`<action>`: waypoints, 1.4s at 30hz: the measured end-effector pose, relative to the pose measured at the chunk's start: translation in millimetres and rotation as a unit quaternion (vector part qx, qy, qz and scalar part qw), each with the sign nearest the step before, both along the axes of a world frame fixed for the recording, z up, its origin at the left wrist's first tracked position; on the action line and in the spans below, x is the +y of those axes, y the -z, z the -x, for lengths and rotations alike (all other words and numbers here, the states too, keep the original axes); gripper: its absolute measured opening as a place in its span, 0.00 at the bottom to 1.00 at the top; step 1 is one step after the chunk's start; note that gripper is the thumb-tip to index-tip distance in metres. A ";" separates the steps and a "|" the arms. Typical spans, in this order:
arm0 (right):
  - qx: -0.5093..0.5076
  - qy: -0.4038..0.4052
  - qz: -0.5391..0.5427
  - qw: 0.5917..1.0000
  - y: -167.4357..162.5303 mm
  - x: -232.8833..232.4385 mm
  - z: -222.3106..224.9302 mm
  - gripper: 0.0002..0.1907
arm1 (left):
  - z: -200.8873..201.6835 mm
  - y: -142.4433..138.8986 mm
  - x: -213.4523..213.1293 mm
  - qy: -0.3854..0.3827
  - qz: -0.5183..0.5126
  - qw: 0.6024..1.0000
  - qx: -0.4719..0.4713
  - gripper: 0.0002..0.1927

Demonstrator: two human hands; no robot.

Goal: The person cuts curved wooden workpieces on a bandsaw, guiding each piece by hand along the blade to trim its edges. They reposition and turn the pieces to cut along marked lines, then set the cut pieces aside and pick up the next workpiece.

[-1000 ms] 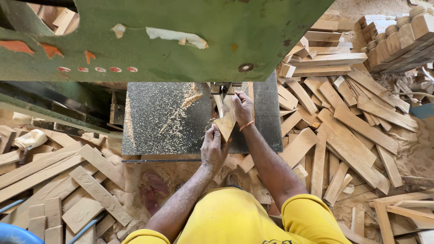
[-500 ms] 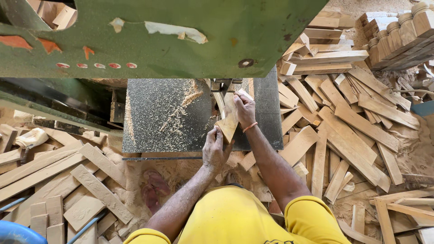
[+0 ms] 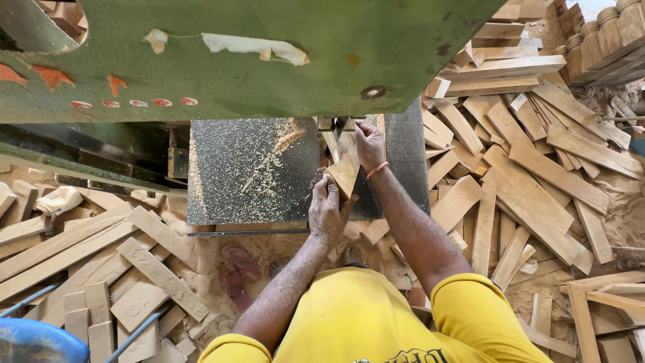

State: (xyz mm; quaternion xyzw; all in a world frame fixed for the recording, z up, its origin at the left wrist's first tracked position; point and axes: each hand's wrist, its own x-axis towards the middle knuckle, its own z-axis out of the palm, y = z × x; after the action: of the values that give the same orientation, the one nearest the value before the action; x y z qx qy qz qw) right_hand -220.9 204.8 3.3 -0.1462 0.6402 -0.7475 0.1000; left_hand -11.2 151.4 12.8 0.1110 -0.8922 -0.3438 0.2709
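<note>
One wooden piece [image 3: 347, 169] sits between two hands: left hand [image 3: 327, 210], right hand [image 3: 369, 144]. One table [image 3: 248, 175] lies beneath them. Two sandals [image 3: 236, 269] lie on the floor below the left hand. Offcuts lie beyond count on both sides.

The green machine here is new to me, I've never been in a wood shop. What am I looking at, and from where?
The picture comes from a camera worn on the person's head, looking straight down past a yellow shirt. The big green metal housing belongs to a sawing machine; below it sits its dark, flat metal table, dusted with pale sawdust. Both bare hands hold one short, light-brown wooden piece on that table: the left hand grips its near end, the right hand presses it close under the housing. Cut wooden planks and offcuts lie heaped on the floor on both sides.
</note>
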 end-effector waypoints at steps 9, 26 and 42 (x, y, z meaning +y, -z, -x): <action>-0.038 -0.005 -0.018 0.999 -9.6 -8.5 6.1 0.11 | 4.5 -1.8 2.2 -0.014 -0.004 1.000 -0.011 0.43; -0.005 -0.016 -0.017 1.000 -25.4 -16.8 5.5 0.12 | 8.7 2.7 4.0 -0.033 0.004 0.999 -0.010 0.44; -0.057 0.004 -0.206 0.977 -35.5 -11.1 2.3 0.14 | 8.4 5.1 4.5 -0.031 -0.017 0.999 -0.009 0.42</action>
State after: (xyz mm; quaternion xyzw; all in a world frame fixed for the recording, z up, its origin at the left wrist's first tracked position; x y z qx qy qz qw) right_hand -223.2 193.7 38.8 -0.0775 0.7742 -0.6072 0.1611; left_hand -19.7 155.8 7.6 0.1464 -0.8848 -0.3494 0.2713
